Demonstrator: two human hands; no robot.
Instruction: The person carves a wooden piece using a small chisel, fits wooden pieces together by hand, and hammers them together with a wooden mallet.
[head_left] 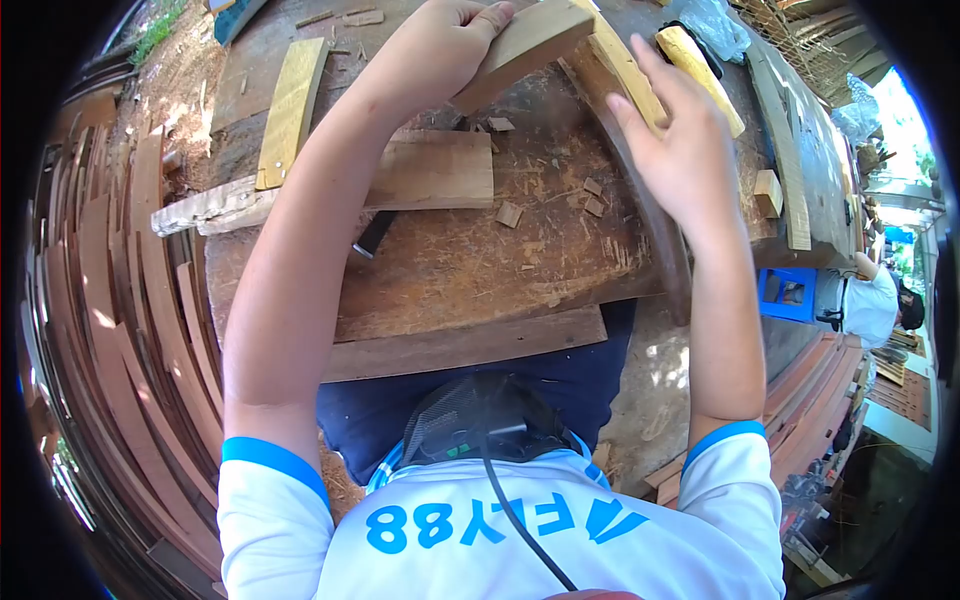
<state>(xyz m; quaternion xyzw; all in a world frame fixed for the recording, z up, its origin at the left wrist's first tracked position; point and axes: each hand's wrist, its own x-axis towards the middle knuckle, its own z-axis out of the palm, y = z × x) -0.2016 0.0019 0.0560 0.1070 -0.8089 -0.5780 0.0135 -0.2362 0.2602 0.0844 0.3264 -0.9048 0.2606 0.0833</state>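
Note:
At the top centre my left hand (440, 50) is closed on a thick wooden block (530, 50), held above the worn workbench (450, 270). To its right my right hand (680, 140) has its thumb and fingers apart, with nothing held between them. Beside that hand, a long yellowish strip of wood (625, 65) runs towards the block. A dark, curved wooden piece (655, 225) passes below the right wrist. A pale board (440, 170) lies under my left forearm, next to a dark tool (373, 235) with a metal end.
Small wood chips (509, 214) are scattered on the bench. A yellow board (292, 110) lies at the left, a rounded wooden piece (700, 75) and plastic bag (710, 30) at the upper right. Beyond a blue crate (787, 293), another person (870, 305) is at the far right.

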